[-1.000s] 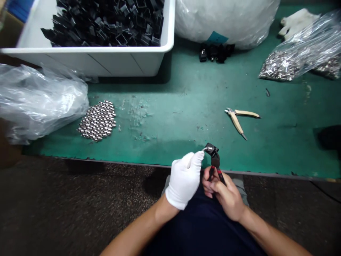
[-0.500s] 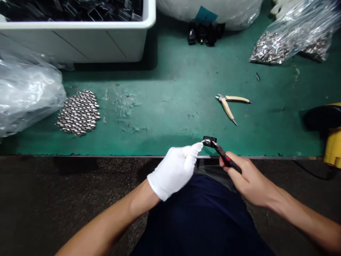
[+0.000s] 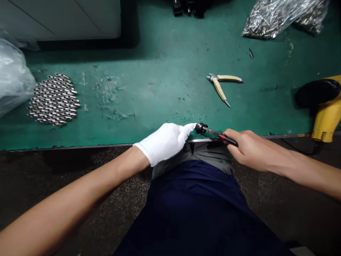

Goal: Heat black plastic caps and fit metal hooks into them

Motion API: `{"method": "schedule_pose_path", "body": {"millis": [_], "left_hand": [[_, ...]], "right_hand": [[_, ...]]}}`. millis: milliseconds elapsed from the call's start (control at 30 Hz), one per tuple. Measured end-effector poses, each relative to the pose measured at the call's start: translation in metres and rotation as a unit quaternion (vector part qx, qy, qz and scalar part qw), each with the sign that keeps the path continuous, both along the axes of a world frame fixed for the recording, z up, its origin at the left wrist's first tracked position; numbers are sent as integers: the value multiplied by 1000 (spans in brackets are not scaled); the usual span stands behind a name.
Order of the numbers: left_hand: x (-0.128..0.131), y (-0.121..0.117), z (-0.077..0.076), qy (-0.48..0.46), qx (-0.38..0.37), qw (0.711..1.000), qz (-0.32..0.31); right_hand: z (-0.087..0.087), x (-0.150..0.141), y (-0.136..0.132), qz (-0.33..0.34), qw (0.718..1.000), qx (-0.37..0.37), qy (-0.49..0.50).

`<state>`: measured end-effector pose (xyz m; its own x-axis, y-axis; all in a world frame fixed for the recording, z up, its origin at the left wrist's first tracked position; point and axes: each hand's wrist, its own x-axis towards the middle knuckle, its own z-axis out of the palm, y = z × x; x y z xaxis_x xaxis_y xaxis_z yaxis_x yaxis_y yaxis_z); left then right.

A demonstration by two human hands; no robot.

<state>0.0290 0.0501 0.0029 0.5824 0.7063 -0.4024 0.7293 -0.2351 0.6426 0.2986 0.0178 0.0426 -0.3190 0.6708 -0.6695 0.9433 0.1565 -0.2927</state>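
My left hand [image 3: 169, 142], in a white glove, pinches a small black part [image 3: 201, 128] at the front edge of the green table. A bit of shiny metal shows on that part; its exact kind is too small to make out. My bare right hand [image 3: 247, 149] is closed around pliers [image 3: 223, 138] with black and red handles. The jaws of these pliers touch the right side of the black part. Beyond my hands lie cream-handled cutters [image 3: 220, 85], spread apart on the table.
Small metal tubes [image 3: 54, 101] are grouped at the left beside a plastic bag [image 3: 13, 78]. A pale bin [image 3: 66, 21] stands back left. Black parts [image 3: 188, 7] and bagged metal pieces [image 3: 262, 21] lie at the back. A yellow and black tool [image 3: 326, 113] is at the right edge.
The view has shifted, so things on the table appear higher and further left. The black part has turned in my left hand, and the pliers now lie flatter against it.
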Motion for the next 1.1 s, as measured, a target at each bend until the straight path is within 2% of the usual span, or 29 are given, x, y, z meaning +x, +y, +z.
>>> {"method": "schedule_pose_path", "body": {"millis": [167, 467, 633, 733, 867, 967, 1100], "left_hand": [[2, 3, -3, 3, -35, 999, 3], [9, 7, 2, 42, -38, 998, -30], [7, 13, 1, 52, 2, 995, -85], [4, 16, -2, 54, 38, 993, -97], [-1, 11, 1, 10, 99, 994, -45], [-2, 0, 6, -62, 125, 989, 52], [4, -20, 8, -142, 124, 970, 156]], "right_hand": [[-5, 8, 2, 44, 998, 26, -25], [-10, 20, 7, 84, 995, 45, -42], [-10, 22, 15, 136, 987, 64, -51], [-6, 19, 22, 134, 988, 58, -56], [2, 14, 26, 78, 996, 40, 10], [2, 12, 20, 33, 993, 27, 110], [-7, 8, 0, -29, 973, -20, 228]]}}
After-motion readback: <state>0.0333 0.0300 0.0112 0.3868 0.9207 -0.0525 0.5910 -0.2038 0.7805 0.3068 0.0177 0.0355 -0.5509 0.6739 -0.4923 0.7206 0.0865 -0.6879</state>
